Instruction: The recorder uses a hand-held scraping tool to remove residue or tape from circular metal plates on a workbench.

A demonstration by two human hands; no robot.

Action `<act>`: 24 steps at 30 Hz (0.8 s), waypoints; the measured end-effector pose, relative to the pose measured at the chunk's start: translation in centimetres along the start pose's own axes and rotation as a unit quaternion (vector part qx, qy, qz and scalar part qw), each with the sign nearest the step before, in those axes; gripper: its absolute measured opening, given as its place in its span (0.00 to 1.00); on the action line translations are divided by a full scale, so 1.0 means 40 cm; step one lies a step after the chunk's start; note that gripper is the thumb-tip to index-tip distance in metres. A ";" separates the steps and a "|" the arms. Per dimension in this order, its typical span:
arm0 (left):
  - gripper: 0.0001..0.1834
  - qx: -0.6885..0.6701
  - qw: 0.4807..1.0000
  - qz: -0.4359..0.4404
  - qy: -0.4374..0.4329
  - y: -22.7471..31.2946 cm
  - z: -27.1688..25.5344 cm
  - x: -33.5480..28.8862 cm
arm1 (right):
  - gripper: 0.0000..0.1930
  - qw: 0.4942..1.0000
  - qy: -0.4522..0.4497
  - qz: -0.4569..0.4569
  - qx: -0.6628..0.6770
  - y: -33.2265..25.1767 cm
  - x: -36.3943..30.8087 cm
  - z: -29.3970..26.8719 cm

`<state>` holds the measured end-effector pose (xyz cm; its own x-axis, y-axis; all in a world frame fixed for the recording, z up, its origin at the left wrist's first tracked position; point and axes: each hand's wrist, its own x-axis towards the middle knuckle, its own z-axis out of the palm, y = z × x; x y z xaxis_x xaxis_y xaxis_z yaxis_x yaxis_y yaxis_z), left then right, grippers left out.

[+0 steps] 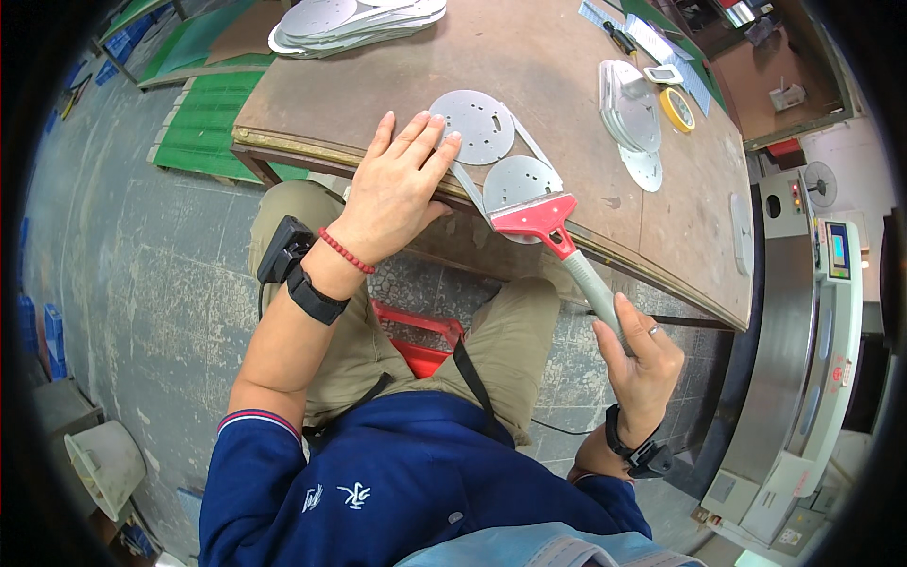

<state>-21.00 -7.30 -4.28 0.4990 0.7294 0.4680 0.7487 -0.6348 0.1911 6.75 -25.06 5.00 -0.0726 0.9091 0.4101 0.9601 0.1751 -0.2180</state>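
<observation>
My left hand (pixel 402 184) lies flat at the near edge of the brown table (pixel 557 71), fingertips pressing on a round grey metal plate (pixel 477 123) with small holes. A second round plate (pixel 520 180) is joined to it just to the right. My right hand (pixel 641 364) grips the grey handle of a scraper (pixel 557 236), whose red head rests on the second plate at the table's edge.
A stack of grey plates (pixel 354 24) lies at the table's far left; more discs (pixel 631 109) and a yellow tape roll (pixel 676 109) sit at the right. A grey machine (pixel 812 312) stands to the right. A red stool (pixel 420 340) shows between my knees.
</observation>
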 end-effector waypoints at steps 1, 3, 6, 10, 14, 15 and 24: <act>0.49 0.000 1.000 -0.001 0.001 0.000 0.000 -0.001 | 0.24 1.000 0.006 0.001 0.006 0.000 -0.002 0.003; 0.49 -0.001 1.000 0.000 0.002 0.000 0.000 -0.001 | 0.24 1.000 0.011 0.002 0.011 -0.003 -0.005 0.004; 0.49 -0.003 1.000 0.002 0.003 0.001 0.001 0.001 | 0.24 1.000 0.007 0.016 0.009 -0.007 -0.010 0.005; 0.49 -0.004 1.000 0.002 0.005 0.001 0.002 0.001 | 0.23 1.000 0.020 0.008 0.006 -0.015 -0.015 0.018; 0.49 -0.003 1.000 0.002 0.006 0.002 0.001 0.002 | 0.23 0.999 0.028 0.018 0.012 -0.019 -0.021 0.024; 0.49 -0.001 1.000 0.002 0.006 0.002 0.002 0.002 | 0.23 0.999 0.028 0.018 0.012 -0.019 -0.021 0.024; 0.48 0.004 1.000 -0.001 0.003 0.003 0.001 0.002 | 0.23 0.998 0.051 0.022 0.019 -0.042 -0.013 0.063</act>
<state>-20.85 -7.32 -4.24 0.4941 0.7292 0.4734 0.7532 -0.6310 0.1859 4.51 -24.86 2.93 -0.0007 0.8735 0.4868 0.9504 0.1519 -0.2713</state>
